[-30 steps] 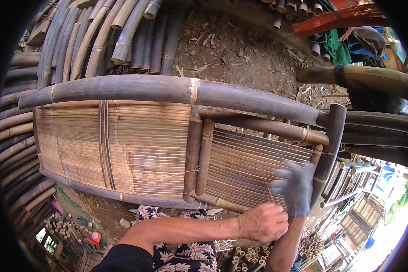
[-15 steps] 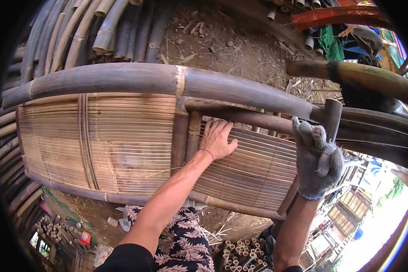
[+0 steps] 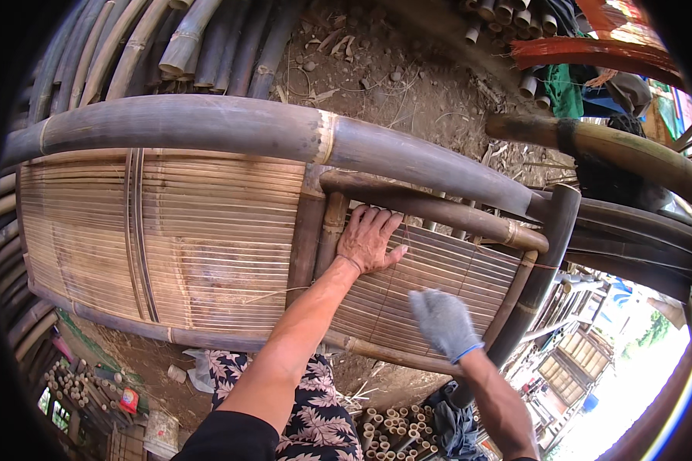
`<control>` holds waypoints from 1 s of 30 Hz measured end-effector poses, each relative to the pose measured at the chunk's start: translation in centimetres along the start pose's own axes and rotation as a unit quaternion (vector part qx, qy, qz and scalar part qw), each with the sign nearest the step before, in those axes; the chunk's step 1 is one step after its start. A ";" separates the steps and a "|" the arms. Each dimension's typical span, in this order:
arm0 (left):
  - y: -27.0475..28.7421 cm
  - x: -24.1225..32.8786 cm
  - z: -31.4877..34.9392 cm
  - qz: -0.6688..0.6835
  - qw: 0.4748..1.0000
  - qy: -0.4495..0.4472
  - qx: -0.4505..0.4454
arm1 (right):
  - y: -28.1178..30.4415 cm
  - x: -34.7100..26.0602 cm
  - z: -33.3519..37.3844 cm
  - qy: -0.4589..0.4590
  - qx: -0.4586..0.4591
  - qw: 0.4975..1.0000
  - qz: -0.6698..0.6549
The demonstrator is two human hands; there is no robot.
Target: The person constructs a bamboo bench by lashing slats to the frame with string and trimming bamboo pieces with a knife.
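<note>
My bare left hand (image 3: pixel 370 240) lies on the upper left part of a bamboo slat panel (image 3: pixel 438 265), fingers stretched toward its top edge and thumb out to the side. The panel sits in a dark bamboo frame (image 3: pixel 430 202). A thin red string (image 3: pixel 405 230) shows beside the left fingers. My right hand (image 3: pixel 446 323), in a grey knitted glove, is over the lower right part of the panel. Motion blurs its fingers, so whether it grips anything is hidden. A thick bamboo pole (image 3: pixel 223 127) runs along the far side of the bench.
A wider slat panel (image 3: pixel 231 230) spans the bench's left part. A dark upright bamboo post (image 3: pixel 550 246) stands at the right end. Long bamboo poles (image 3: pixel 181 46) are stacked at the far left. Cut bamboo pieces (image 3: pixel 396 430) stand in a bunch below the bench.
My gloved right hand has swung left and down from the upright post to over the slats. My left hand stays at nearly the same spot on the panel.
</note>
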State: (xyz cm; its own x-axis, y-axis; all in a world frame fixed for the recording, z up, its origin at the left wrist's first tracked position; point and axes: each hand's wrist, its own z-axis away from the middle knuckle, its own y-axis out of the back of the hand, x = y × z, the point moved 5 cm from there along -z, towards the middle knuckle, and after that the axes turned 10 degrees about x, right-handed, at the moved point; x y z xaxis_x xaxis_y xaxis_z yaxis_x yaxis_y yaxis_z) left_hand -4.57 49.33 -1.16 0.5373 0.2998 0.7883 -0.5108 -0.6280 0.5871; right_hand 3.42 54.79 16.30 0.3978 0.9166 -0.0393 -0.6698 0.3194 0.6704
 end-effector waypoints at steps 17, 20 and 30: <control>3.4 0.2 0.5 0.068 0.991 -0.054 0.098 | -10.6 13.5 13.4 -0.189 0.378 0.855 -0.302; 7.8 -1.7 2.6 0.081 0.990 -0.014 0.113 | -14.1 11.5 20.7 -0.263 0.244 0.900 -0.249; 35.5 -23.0 14.5 -0.342 0.854 0.366 0.139 | -24.5 1.5 28.3 -0.392 -0.109 0.883 -0.233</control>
State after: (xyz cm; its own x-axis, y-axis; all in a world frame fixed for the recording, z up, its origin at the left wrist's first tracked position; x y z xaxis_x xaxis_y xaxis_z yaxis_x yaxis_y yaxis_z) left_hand -25.35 9.75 -1.16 0.0316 0.9696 0.2426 -0.0114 -0.2424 0.9701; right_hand 38.18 41.49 20.80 0.9167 0.2528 0.3095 -0.3899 0.7356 0.5540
